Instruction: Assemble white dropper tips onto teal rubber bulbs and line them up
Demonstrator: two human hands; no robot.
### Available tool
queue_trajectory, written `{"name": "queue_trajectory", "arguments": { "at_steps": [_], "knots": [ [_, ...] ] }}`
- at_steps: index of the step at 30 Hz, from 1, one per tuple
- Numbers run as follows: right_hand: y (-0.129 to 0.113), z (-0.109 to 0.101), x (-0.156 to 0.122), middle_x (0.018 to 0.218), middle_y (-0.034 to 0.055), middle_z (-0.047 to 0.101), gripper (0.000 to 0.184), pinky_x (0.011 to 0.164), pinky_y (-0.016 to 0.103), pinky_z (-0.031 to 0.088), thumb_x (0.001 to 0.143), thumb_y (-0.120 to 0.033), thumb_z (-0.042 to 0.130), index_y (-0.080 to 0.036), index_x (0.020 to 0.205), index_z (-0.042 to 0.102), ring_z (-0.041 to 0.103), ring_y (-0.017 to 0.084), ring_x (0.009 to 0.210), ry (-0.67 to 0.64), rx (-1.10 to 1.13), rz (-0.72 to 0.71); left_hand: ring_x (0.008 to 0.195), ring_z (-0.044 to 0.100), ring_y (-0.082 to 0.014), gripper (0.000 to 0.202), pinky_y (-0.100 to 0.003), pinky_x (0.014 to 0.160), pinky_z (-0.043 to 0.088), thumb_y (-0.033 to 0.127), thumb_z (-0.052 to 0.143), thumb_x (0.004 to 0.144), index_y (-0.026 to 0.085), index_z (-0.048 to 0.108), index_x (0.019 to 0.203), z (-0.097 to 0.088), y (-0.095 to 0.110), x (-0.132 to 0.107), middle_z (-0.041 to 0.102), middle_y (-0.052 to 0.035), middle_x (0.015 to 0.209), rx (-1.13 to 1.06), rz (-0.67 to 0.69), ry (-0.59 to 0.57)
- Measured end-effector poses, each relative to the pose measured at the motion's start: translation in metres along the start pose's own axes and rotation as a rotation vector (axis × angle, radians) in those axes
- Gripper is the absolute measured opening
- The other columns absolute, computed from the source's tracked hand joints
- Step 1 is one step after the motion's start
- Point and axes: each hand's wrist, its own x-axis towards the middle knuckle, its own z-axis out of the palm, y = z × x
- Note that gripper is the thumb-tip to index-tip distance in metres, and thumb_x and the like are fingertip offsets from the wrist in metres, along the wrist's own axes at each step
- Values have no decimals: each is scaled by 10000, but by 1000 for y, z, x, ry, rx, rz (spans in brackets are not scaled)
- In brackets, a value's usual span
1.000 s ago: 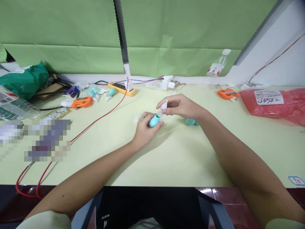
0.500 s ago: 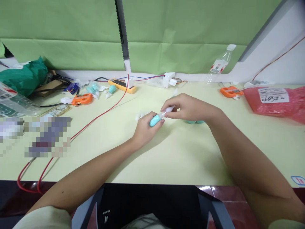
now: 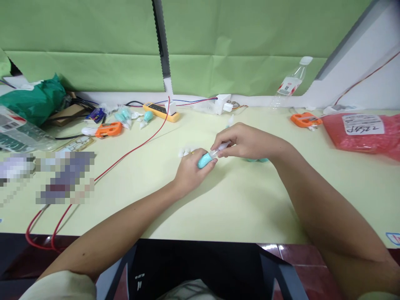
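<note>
The fingers of the right hand (image 3: 245, 140) were nearly closed in a pinch on a translucent white plastic nozzle (image 3: 223, 146), its tapered end pointing back into the palm. The fingers and thumb of the left hand (image 3: 191, 173) were curled round a smooth, rounded turquoise bulb (image 3: 205, 161), its blunt end toward the desk's near edge. Bulb and nozzle lay roughly in one line, the long axis slanting up from the near left toward the far right; the nozzle's clear collar met the bulb's mouth, though how deeply it sat could not be told. The left hand was nearer the bulb, the right nearer the nozzle, both above the middle of the matte, pale yellow desk (image 3: 237, 208).

Small white pieces (image 3: 185, 152) lay just beyond the left hand, and glossy turquoise rounded pieces (image 3: 258, 160) showed partly beneath the right wrist. Toward the far edge stood a clear, ridged plastic bottle (image 3: 290, 85); near the right edge lay a crinkled red plastic package (image 3: 359, 137). A thin red cable (image 3: 131, 153) crossed the left side.
</note>
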Motion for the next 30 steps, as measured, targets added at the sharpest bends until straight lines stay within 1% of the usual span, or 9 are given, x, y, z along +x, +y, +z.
{"name": "queue_trajectory", "arguments": {
  "at_steps": [3,7,13,15,19,22,24,30],
  "knots": [
    [-1,2,0,805,8,749,131,608,295,429,845,-337,714,-251,893,799,638,165,694,-11,42,36,710,604,-159,231,-287,658,423,438,629,944,211,614,902,1,-5,0,664,-3,799,69,28,5],
    [-4,4,1,765,10,724,145,583,282,412,846,-346,719,-227,895,786,634,152,661,-11,79,95,734,628,-167,220,-293,679,432,424,604,958,205,614,944,2,-13,1,686,-23,843,165,106,43],
    [-7,4,2,643,-5,643,181,541,266,352,861,-356,702,-195,912,766,565,126,579,-27,98,167,740,646,-165,223,-279,654,430,410,564,988,193,606,958,2,-18,2,693,-35,859,300,180,89],
    [-8,4,2,654,2,647,186,534,266,350,864,-365,699,-192,901,755,562,125,571,-37,117,185,739,648,-166,244,-277,649,433,423,546,995,191,605,950,2,-18,3,687,-40,849,335,194,95],
    [-8,8,3,722,18,681,168,536,270,376,877,-358,692,-195,856,726,591,129,583,-45,126,211,749,655,-168,240,-273,646,441,418,533,995,192,606,959,2,-20,4,688,-49,861,394,186,67],
    [-7,10,4,713,14,673,157,534,272,386,895,-334,674,-195,830,707,586,121,563,-50,122,226,779,669,-175,240,-271,641,439,415,539,990,186,609,968,2,-21,4,695,-57,881,438,176,53],
    [-7,11,5,704,11,664,157,519,269,378,903,-325,666,-194,822,699,572,115,548,-63,140,240,786,673,-177,242,-271,630,431,417,545,986,185,611,965,3,-21,4,698,-59,894,460,181,48],
    [-7,7,4,678,15,649,200,457,257,325,918,-331,660,-189,778,672,511,94,495,-119,235,294,723,659,-169,267,-280,569,372,437,537,985,187,622,943,2,-20,4,696,-63,889,537,205,38]
  ]
}}
